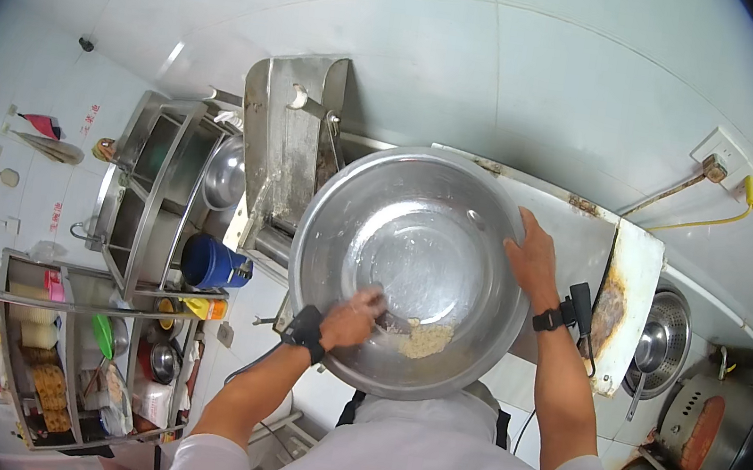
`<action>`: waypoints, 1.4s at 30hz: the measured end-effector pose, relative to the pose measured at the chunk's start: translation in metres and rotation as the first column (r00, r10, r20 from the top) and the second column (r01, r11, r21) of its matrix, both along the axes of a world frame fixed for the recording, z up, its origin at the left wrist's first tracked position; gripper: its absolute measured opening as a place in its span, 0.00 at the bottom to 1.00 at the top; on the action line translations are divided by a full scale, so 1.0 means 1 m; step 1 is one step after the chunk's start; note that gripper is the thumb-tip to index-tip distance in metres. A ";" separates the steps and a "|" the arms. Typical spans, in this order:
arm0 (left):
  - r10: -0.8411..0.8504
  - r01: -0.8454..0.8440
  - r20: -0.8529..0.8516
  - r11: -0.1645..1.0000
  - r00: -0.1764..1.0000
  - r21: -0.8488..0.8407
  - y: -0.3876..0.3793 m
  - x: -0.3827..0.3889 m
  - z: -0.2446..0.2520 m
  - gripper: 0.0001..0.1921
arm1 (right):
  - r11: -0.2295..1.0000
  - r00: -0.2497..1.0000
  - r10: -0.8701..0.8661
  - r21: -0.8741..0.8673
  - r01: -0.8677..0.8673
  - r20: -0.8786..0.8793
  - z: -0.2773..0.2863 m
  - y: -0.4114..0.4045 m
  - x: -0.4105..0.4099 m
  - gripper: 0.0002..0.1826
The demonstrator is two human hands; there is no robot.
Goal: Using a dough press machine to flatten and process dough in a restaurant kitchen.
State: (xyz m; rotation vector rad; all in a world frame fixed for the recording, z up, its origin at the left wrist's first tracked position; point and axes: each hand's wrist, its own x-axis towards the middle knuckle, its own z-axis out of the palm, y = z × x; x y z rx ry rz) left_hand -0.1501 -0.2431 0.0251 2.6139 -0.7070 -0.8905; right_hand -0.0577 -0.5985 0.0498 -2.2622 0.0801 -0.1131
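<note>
A large stainless steel basin (418,190) rests tilted before me, close against my body. A small clump of pale, crumbly food (427,339) lies low inside it. My left hand (352,319) reaches into the basin just left of the clump; its fingertips are blurred, so whether they hold anything is unclear. My right hand (534,259) grips the basin's rim at the upper right. Black straps with small devices sit on both wrists.
A metal machine with a raised chute (289,138) stands behind the basin at left. A rusty white-topped surface (631,304) lies to the right, beside a steel colander (672,345). A blue bucket (207,261), metal racks (166,207) and loaded shelves (74,306) stand at left.
</note>
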 end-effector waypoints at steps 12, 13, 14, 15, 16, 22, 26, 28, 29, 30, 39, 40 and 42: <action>-0.007 0.084 0.338 0.973 0.941 -0.214 -0.098 0.058 -0.073 0.31 | 1.000 0.999 0.003 0.017 -0.002 -0.047 0.007 0.002 -0.004 0.32; -0.033 0.104 0.425 0.984 0.904 -0.143 -0.082 0.068 -0.071 0.31 | 1.000 0.999 0.004 0.014 -0.003 -0.046 0.006 0.002 -0.004 0.32; -0.066 0.119 0.507 0.990 0.860 -0.072 -0.066 0.077 -0.074 0.31 | 1.000 0.999 0.002 0.010 -0.002 -0.046 0.006 0.001 -0.005 0.32; 0.097 -0.037 0.525 0.992 0.846 -0.123 -0.047 0.085 -0.076 0.30 | 1.000 0.999 0.013 0.014 -0.013 -0.037 0.005 0.003 -0.004 0.32; 0.105 -0.049 0.533 0.992 0.840 -0.119 -0.038 0.086 -0.081 0.30 | 1.000 1.000 0.012 -0.015 -0.012 -0.002 0.004 0.006 -0.004 0.32; -0.146 0.085 0.493 0.986 0.858 0.145 -0.100 0.046 -0.059 0.30 | 0.999 0.999 0.009 0.046 -0.007 -0.045 0.004 0.002 -0.002 0.32; -0.028 -0.081 -0.248 0.905 0.968 -0.418 -0.085 0.002 -0.024 0.27 | 0.995 0.995 -0.063 -0.067 0.068 0.073 -0.029 -0.007 -0.002 0.27; 0.266 -0.271 -0.068 0.881 0.962 -0.388 -0.053 -0.009 0.015 0.27 | 0.993 0.996 -0.086 0.084 0.087 -0.007 -0.028 -0.010 -0.012 0.25; 0.413 -0.362 0.088 0.868 0.907 -0.341 -0.033 -0.017 0.029 0.27 | 0.963 0.991 -0.101 0.240 0.120 -0.089 -0.023 -0.010 -0.012 0.24; 0.544 -0.467 0.248 0.829 0.802 -0.306 -0.014 -0.026 0.041 0.27 | 0.967 0.993 -0.084 0.235 0.101 -0.078 -0.003 -0.002 -0.012 0.24; 0.557 -0.982 -0.825 -0.086 0.093 -0.169 0.034 -0.109 0.018 0.34 | 0.949 0.999 -0.012 0.314 0.024 -0.039 0.180 0.079 -0.050 0.21; 0.423 -0.966 -0.901 -0.174 0.100 -0.189 0.035 -0.111 0.012 0.33 | 0.966 1.000 -0.010 0.258 0.007 0.009 0.194 0.089 -0.053 0.21; 0.254 -0.938 -0.961 -0.292 0.111 -0.186 0.035 -0.115 0.013 0.34 | 0.942 0.994 0.084 0.320 -0.100 0.065 0.229 0.106 -0.062 0.20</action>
